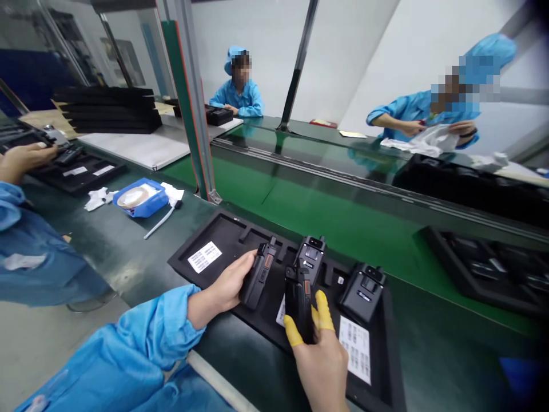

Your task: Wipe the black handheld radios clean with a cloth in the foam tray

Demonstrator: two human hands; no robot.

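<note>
My left hand (229, 283) is wrapped round a black two-way radio (258, 277) with an orange side button, held on its side over a black foam tray (214, 232). My right hand (319, 355), with yellow finger cots, grips a second black radio (299, 303) upright just above the tray. Two more radios sit in the tray's slots: one (311, 258) behind my right hand, another (364, 292) to its right. White barcode labels (205, 256) lie in the tray.
A green conveyor belt (343, 217) runs behind the tray. Another dark tray (493, 274) holds radios at right. A blue tape box (139, 197) and a swab lie at left. A co-worker's sleeve (26, 252) is at left; two people sit across the belt.
</note>
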